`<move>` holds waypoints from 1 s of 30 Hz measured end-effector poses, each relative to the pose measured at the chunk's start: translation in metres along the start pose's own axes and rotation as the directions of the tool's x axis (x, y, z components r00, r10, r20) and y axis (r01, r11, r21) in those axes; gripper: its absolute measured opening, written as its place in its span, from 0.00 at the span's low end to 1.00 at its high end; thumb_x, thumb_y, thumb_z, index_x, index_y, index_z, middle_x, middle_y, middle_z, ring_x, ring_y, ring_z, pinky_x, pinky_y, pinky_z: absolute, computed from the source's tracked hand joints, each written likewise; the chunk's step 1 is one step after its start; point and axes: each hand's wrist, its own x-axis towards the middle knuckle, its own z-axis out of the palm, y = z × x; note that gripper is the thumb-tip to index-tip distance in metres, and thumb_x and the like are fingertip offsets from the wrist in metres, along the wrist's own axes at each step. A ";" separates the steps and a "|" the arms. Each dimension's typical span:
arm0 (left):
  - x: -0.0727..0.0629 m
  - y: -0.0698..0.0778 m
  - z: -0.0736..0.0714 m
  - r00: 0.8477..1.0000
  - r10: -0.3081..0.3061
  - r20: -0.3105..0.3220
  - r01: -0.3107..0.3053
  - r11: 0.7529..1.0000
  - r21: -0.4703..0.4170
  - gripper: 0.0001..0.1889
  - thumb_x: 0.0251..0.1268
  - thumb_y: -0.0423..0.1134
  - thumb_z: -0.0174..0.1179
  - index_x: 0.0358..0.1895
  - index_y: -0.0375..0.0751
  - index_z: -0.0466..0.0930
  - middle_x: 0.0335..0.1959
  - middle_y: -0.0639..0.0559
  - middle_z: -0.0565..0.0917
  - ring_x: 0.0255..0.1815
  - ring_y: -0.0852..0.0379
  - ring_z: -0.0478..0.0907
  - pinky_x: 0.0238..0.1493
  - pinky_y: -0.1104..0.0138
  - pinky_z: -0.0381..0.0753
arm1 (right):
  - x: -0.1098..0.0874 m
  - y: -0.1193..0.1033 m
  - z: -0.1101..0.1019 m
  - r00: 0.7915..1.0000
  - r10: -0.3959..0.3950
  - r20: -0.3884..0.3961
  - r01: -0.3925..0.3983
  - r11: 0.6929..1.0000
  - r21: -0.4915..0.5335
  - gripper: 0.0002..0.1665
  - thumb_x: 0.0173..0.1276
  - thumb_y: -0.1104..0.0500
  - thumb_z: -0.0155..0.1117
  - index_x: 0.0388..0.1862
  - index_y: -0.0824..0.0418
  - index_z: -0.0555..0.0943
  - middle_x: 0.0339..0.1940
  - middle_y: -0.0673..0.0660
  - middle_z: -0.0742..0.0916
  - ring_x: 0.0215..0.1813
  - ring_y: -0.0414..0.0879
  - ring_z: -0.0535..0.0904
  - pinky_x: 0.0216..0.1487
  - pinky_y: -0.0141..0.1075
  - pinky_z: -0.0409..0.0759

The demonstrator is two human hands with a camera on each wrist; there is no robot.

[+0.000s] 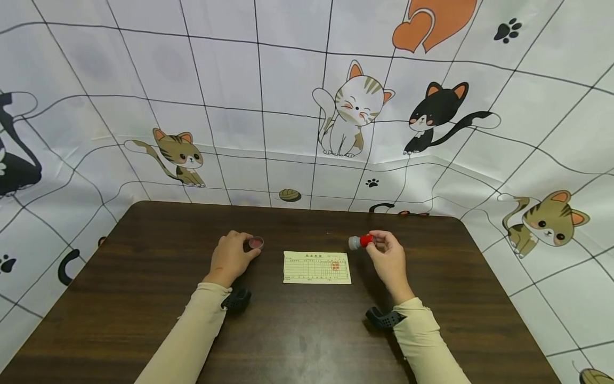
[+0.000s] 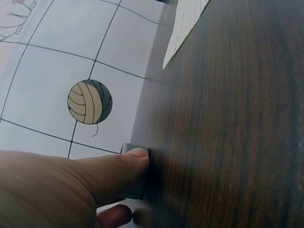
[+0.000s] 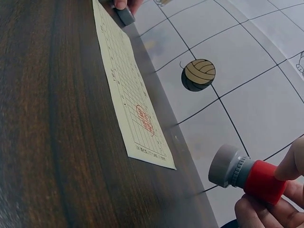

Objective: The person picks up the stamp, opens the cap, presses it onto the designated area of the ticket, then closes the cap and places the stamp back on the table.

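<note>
A pale yellow printed form (image 1: 307, 269) lies flat on the table between the hands, with a red stamp mark (image 3: 144, 118) near one end. To its left, my left hand (image 1: 231, 258) pinches a small round ink pad (image 1: 256, 243), grey-sided with a reddish inside, resting on the tabletop. The thumb presses its grey side (image 2: 135, 185) in the left wrist view. On the other side, my right hand (image 1: 389, 260) holds a stamp (image 1: 362, 241) tilted sideways above the table. Its body is red, and its grey end (image 3: 225, 166) points left, toward the form.
The dark brown wooden table (image 1: 297, 330) has rounded far corners. Behind and beside it hangs a white gridded sheet (image 1: 230, 69) with printed cats. Dark bands (image 1: 384, 318) sit at both wrists, over light sleeves.
</note>
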 end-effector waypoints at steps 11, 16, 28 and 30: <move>0.000 -0.001 0.001 1.000 -0.003 0.011 0.003 1.000 0.006 0.26 0.69 0.47 0.70 0.64 0.34 0.81 0.62 0.31 0.78 0.61 0.31 0.74 0.58 0.40 0.78 | 0.000 0.008 0.000 1.000 0.000 0.008 0.000 1.000 -0.009 0.16 0.70 0.70 0.61 0.55 0.69 0.83 0.50 0.68 0.87 0.46 0.43 0.79 0.42 0.22 0.76; 0.003 -0.001 0.000 1.000 -0.001 0.004 0.001 1.000 -0.022 0.26 0.69 0.47 0.70 0.63 0.34 0.81 0.59 0.33 0.81 0.60 0.34 0.77 0.56 0.42 0.80 | 0.001 0.007 0.000 1.000 -0.001 0.004 0.001 1.000 0.001 0.16 0.69 0.71 0.62 0.54 0.69 0.83 0.49 0.68 0.86 0.46 0.44 0.80 0.43 0.21 0.76; 0.004 0.001 -0.003 0.997 0.047 -0.061 -0.052 0.996 -0.077 0.24 0.67 0.50 0.71 0.59 0.40 0.84 0.52 0.43 0.88 0.50 0.42 0.85 0.48 0.46 0.84 | 0.002 0.005 0.000 1.000 -0.004 0.021 0.004 1.000 0.003 0.17 0.70 0.70 0.62 0.57 0.68 0.82 0.51 0.68 0.86 0.47 0.42 0.80 0.43 0.19 0.77; 0.005 0.002 -0.003 0.995 0.071 -0.072 -0.077 0.993 -0.088 0.23 0.67 0.49 0.71 0.59 0.40 0.84 0.53 0.43 0.88 0.52 0.42 0.85 0.50 0.46 0.84 | 0.002 0.005 0.000 1.000 0.001 0.022 -0.001 1.000 0.002 0.18 0.70 0.70 0.62 0.58 0.69 0.82 0.51 0.68 0.86 0.48 0.43 0.81 0.43 0.18 0.77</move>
